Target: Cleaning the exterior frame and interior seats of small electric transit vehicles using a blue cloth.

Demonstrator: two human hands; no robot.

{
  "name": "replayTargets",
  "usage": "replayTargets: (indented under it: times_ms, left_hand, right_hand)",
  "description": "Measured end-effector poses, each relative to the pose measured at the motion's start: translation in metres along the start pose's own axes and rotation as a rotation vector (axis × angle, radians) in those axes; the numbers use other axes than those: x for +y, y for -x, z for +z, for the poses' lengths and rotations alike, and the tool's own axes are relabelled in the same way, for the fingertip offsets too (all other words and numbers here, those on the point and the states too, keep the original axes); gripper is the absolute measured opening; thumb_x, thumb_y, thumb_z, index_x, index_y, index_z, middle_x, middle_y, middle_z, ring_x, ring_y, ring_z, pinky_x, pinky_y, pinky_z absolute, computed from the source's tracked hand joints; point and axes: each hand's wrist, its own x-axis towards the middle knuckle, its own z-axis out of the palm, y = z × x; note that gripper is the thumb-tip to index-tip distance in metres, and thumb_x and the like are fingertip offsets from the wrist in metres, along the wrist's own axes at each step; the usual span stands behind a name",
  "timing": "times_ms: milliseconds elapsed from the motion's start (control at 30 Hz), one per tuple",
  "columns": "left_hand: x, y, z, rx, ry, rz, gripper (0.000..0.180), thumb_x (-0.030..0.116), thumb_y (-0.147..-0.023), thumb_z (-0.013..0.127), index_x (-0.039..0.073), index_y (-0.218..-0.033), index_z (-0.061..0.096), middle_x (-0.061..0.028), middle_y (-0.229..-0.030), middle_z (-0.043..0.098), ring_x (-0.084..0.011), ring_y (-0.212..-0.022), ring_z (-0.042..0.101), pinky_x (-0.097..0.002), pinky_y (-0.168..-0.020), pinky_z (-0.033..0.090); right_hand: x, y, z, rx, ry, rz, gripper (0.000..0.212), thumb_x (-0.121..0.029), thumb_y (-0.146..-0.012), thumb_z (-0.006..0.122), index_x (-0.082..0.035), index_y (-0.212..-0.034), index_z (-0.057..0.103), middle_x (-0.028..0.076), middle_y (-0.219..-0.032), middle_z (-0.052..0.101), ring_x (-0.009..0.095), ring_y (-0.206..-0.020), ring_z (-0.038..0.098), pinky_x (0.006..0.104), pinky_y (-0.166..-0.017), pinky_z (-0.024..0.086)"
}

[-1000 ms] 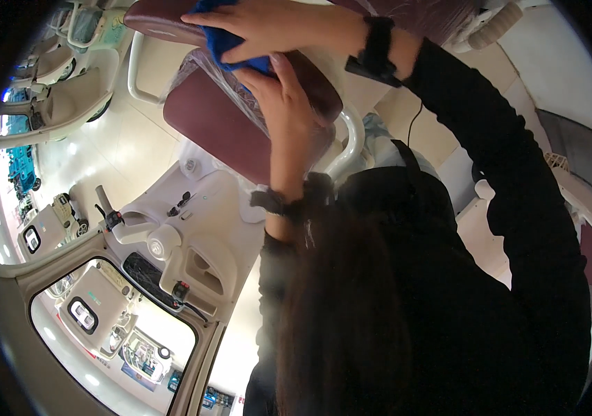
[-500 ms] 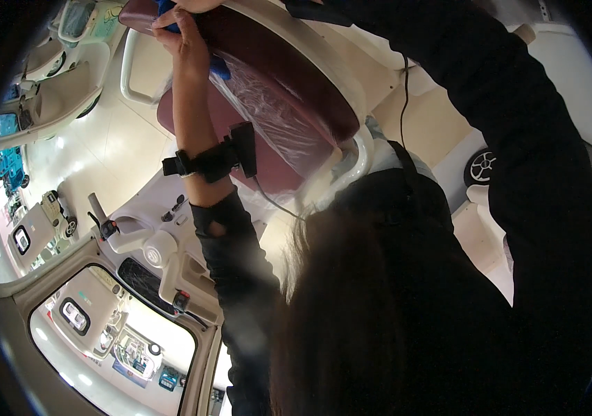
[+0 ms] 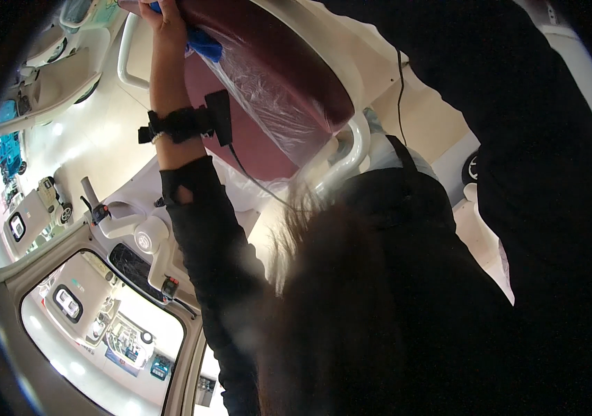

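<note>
My left hand (image 3: 162, 15) is at the top edge, over the maroon backrest (image 3: 289, 62) of a seat. Its fingers are closed on a blue cloth (image 3: 204, 45), part of which hangs beside the wrist. A black strap with a small box (image 3: 218, 116) circles my left forearm, and a cable runs from it. Crinkled clear plastic film (image 3: 268, 104) covers part of the maroon seat. My right arm, in a black sleeve (image 3: 441, 48), reaches up past the top edge, so its hand is out of sight.
White curved armrests (image 3: 355, 149) flank the seat. Handlebars (image 3: 145, 239) and a framed windshield (image 3: 112, 333) lie at lower left. Other small vehicles (image 3: 57, 83) stand beyond on the left. A dark cable (image 3: 400, 97) hangs near my right arm.
My left hand and forearm have shifted left and up, and more of the blue cloth shows. My right hand, partly visible at the top before, has left the view. The whole view has shifted slightly.
</note>
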Motion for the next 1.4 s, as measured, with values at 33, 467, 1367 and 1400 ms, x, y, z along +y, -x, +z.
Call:
replayTargets:
  times_ms: [33,467,1367,1400]
  left_hand:
    - [0.002,0.006,-0.004,-0.014,0.028,-0.011,0.062,0.041,-0.1,0.047,0.004,-0.144,0.024,-0.0204,-0.14,0.038,-0.0316,-0.124,0.045,-0.0408,-0.103,0.037]
    - [0.042,0.165,-0.048,-0.322,0.562,-0.35,0.067,0.042,-0.095,0.055,0.009,-0.146,0.027,-0.0162,-0.124,0.056,-0.0253,-0.11,0.059,-0.0379,-0.093,0.049]
    - [0.096,0.273,-0.049,-0.315,0.498,-0.712,0.02,0.015,-0.092,0.062,-0.002,-0.102,0.063,-0.0067,-0.093,0.066,-0.0134,-0.079,0.065,-0.027,-0.07,0.056]
    - [0.099,0.284,-0.053,-0.316,0.52,-0.685,0.02,0.015,-0.092,0.062,-0.002,-0.102,0.063,-0.0067,-0.093,0.066,-0.0134,-0.079,0.065,-0.027,-0.07,0.056]
  right_hand:
    - [0.034,-0.013,0.024,0.386,0.007,-0.447,0.046,-0.032,-0.094,0.053,-0.01,-0.135,0.049,0.022,-0.129,0.055,0.036,-0.114,0.055,0.0433,-0.098,0.042]
    - [0.127,0.053,0.095,0.89,0.221,-0.84,0.042,-0.031,-0.088,0.054,0.003,-0.112,0.058,0.024,-0.096,0.065,0.037,-0.089,0.065,0.0451,-0.077,0.054]
    - [0.283,0.232,0.279,0.733,-0.456,-0.543,0.019,-0.017,-0.088,0.065,-0.004,-0.102,0.067,0.012,-0.086,0.069,0.025,-0.075,0.066,0.0334,-0.068,0.051]
    - [0.285,0.236,0.281,0.623,-0.565,-0.465,0.016,-0.017,-0.088,0.066,-0.003,-0.096,0.068,0.012,-0.081,0.07,0.023,-0.07,0.066,0.0309,-0.065,0.051]
